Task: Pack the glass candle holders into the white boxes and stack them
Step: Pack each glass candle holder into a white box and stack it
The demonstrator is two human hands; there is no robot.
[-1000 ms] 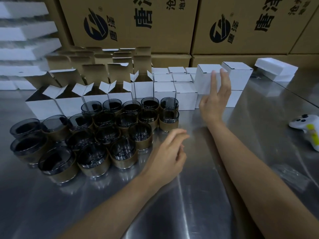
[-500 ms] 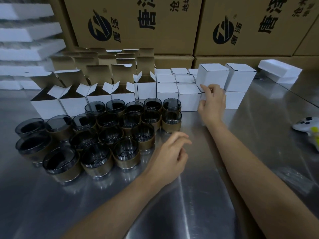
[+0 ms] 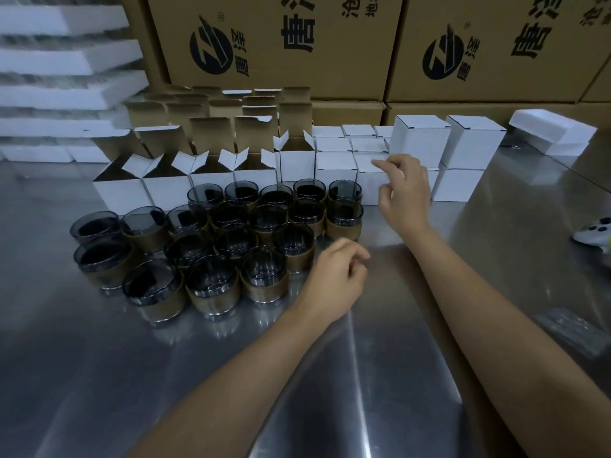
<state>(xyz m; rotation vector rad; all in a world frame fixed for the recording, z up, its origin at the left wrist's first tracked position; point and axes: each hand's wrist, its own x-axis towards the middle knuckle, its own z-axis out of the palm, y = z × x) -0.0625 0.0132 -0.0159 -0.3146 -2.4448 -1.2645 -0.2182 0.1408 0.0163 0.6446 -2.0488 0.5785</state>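
Observation:
Several dark glass candle holders (image 3: 264,276) with brown sleeves stand clustered on the steel table (image 3: 380,375). Behind them runs a row of open white boxes (image 3: 165,190) with raised flaps. To the right sit closed white boxes (image 3: 335,166), some stacked two high (image 3: 420,140). My right hand (image 3: 405,190) hovers in front of the closed boxes with fingers loosely spread, holding nothing. My left hand (image 3: 334,282) floats just right of the nearest candle holders, fingers curled loosely and empty.
Large brown cartons (image 3: 264,44) with printed logos wall off the back. White foam sheets (image 3: 59,61) are stacked at the left. A flat white box (image 3: 552,132) lies at the back right, and a white controller (image 3: 595,233) rests at the right edge.
My right hand let go of the upper stacked box and drew back down and left, toward the lower closed boxes. My left hand stayed near the candle holders.

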